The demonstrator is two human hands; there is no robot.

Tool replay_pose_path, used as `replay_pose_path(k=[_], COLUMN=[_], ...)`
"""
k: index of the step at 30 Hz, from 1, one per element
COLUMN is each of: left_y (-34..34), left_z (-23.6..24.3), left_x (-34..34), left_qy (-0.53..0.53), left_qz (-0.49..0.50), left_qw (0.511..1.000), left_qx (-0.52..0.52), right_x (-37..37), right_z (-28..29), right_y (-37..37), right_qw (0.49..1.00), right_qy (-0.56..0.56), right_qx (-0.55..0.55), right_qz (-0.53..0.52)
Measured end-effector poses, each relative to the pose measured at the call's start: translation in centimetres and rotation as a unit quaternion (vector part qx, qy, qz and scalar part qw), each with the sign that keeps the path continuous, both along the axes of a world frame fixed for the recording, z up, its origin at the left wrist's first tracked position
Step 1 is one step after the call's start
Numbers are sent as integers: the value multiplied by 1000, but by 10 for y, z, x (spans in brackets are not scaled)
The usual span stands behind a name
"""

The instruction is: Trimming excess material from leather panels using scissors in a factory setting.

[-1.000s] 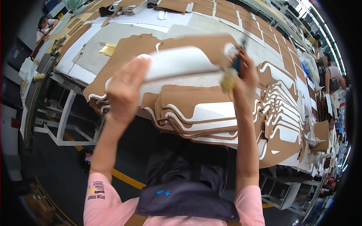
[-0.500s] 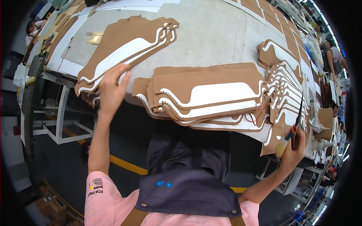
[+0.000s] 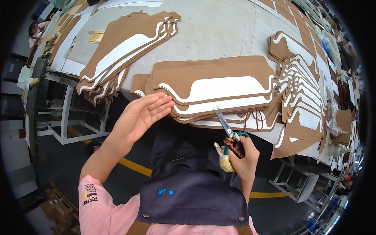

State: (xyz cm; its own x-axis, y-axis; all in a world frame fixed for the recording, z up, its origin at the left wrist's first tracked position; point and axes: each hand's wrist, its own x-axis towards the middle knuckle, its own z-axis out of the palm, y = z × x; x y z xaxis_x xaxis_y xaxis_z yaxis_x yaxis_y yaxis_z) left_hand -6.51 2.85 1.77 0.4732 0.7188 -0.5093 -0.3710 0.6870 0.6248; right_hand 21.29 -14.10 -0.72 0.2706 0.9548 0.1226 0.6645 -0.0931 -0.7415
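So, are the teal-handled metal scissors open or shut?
Slightly open, it seems: the scissors in the right hand show two tips apart.

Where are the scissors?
In the head view, the scissors are right of centre, held in the right hand, blades pointing at the middle stack.

Teal-handled scissors [image 3: 224, 122], blades slightly parted, point toward stacked brown panels [image 3: 213, 84] — white-banded, lying flat.
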Motion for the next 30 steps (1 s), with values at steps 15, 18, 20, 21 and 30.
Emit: replay_pose_path(k=[15, 18, 20, 21, 30], left_y=[-42, -74, -83, -87, -99], left_z=[1, -16, -22, -24, -41], left_x=[63, 69, 75, 76, 81], left_qy=[63, 61, 63, 63, 78], left_qz=[-101, -40, -21, -9, 42], left_qw=[993, 997, 998, 998, 994], left_qx=[20, 21, 14, 25, 68], right_x=[-11, -17, -22, -24, -36], right_z=[-4, -8, -11, -12, -12], right_y=[-33, -45, -51, -54, -60], right_qw=[999, 999, 999, 999, 986], right_qy=[-40, -45, -43, -44, -165], right_qx=[24, 20, 2, -8, -18], right_qz=[4, 19, 16, 14, 11])
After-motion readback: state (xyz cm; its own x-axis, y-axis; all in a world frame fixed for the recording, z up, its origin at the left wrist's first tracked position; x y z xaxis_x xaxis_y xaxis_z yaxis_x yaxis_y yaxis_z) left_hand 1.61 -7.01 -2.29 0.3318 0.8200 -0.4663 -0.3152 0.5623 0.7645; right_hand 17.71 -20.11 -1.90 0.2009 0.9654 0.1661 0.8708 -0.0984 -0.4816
